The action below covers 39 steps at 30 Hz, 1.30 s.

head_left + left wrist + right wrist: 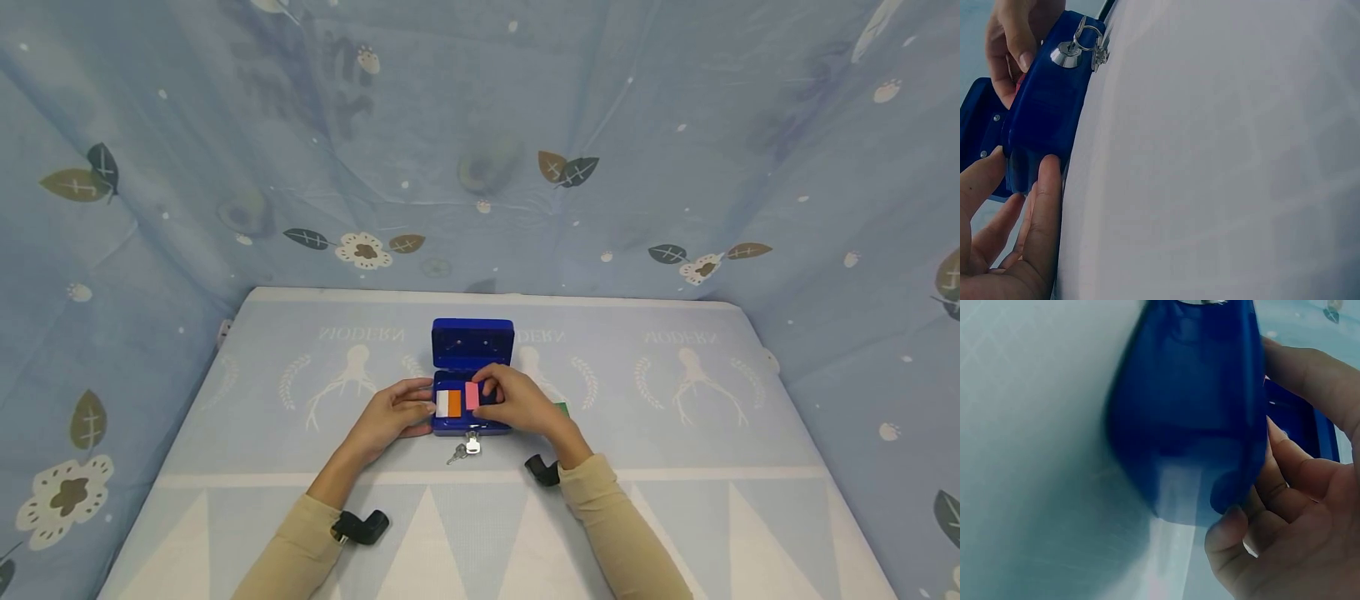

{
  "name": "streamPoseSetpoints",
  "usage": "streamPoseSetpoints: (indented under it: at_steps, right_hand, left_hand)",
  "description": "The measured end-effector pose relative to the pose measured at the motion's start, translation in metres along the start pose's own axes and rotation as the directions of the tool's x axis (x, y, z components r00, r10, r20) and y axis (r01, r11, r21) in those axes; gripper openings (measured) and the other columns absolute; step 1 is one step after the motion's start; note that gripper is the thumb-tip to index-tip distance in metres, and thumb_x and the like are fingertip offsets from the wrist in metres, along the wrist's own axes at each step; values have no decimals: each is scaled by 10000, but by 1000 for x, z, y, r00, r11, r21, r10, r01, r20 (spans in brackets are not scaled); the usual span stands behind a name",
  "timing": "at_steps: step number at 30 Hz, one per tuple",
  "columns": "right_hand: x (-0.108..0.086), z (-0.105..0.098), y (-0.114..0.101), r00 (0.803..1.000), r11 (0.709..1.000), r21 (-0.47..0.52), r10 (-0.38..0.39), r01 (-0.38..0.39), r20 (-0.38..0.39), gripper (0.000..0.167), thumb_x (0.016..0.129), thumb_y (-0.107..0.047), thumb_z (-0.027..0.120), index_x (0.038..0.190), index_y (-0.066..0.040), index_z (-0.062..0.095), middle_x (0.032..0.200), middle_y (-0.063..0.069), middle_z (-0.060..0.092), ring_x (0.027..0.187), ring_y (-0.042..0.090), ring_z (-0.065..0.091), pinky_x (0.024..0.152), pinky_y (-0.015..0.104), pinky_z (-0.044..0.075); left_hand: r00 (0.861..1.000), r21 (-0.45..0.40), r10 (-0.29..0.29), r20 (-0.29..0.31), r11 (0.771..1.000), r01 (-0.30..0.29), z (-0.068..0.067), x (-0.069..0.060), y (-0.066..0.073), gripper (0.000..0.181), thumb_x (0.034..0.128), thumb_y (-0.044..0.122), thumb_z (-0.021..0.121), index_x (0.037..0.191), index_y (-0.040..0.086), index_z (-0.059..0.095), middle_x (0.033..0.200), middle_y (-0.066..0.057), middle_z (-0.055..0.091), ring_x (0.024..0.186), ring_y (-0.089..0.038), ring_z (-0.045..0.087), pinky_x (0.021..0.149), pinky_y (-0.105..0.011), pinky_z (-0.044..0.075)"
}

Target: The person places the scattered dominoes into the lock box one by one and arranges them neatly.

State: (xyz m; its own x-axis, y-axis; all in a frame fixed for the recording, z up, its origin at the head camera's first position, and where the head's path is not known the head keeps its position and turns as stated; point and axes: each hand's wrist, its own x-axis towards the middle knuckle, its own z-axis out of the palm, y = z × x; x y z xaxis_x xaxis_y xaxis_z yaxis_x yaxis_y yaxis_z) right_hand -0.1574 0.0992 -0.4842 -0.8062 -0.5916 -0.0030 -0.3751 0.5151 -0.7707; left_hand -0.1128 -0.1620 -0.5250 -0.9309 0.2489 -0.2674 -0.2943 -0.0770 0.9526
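Note:
A blue cash box [448, 432] stands with its lid [472, 343] raised at the back. Inside, a white rectangular piece [442, 403] and an orange one [454, 403] lie side by side at the left. My right hand [519, 402] reaches into the box and pinches a pink rectangular piece [472, 396] between thumb and fingers. At the box's left side, my left hand [392, 418] rests its fairly straight fingers [1047, 206] against the wall. The lock [1066, 56] on the front has keys [1099, 55] hanging from a ring.
A green piece [562, 408] lies right of the box, partly covered by the right wrist. Black wrist mounts [362, 527] stick out from both forearms. The patterned tabletop [675, 433] meets a blue printed cloth [480, 125] behind it.

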Motion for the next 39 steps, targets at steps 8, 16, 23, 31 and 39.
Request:
streamPoseSetpoints:
  at_steps: [8, 16, 23, 31, 39]
  right_hand:
    - [5, 9, 3, 1000, 992, -127, 16, -16, -2, 405, 860, -202, 811, 1197, -75, 626, 948, 22, 585, 760, 145, 502, 669, 300, 440]
    - [10, 21, 6, 998, 938, -341, 58, -57, -8, 409, 848, -311, 821, 1165, -130, 635, 915, -71, 537, 913, 155, 513, 720, 347, 379]
    - [12, 22, 3, 996, 921, -382, 84, -80, -6, 398, 846, -308, 824, 1153, -135, 637, 898, -73, 534, 915, 163, 504, 725, 338, 387]
    - [13, 22, 1, 996, 915, -396, 87, -79, 2, 413, 842, -320, 829, 1157, -135, 637, 879, -70, 537, 894, 164, 506, 717, 340, 388]
    - [6, 18, 1, 999, 959, -278, 45, -49, -19, 425, 863, -276, 811, 1215, -114, 637, 906, -66, 571, 860, 141, 529, 740, 351, 366]
  left_hand:
    - [1000, 3, 2, 0, 1000, -2, 0, 1, 0, 575, 946, 35, 685, 1466, -13, 444, 1373, -276, 504, 1173, -327, 599, 862, -424, 595]
    - [1000, 18, 4, -5, 1000, -4, 1, 1, -1, 565, 951, 30, 678, 1464, -14, 446, 1370, -274, 505, 1166, -311, 605, 859, -424, 596]
    - [1000, 15, 10, -1, 1000, -10, 3, 1, 2, 566, 948, 36, 686, 1460, -17, 451, 1370, -277, 503, 1173, -325, 598, 863, -435, 594]
    - [1000, 19, 7, -3, 1000, -7, 2, 1, 1, 557, 950, 31, 681, 1457, -15, 456, 1365, -274, 507, 1166, -320, 603, 862, -430, 594]
    - [1000, 13, 7, -6, 1000, -7, 0, 0, -2, 558, 953, 32, 677, 1460, -19, 448, 1367, -277, 501, 1156, -300, 607, 862, -420, 595]
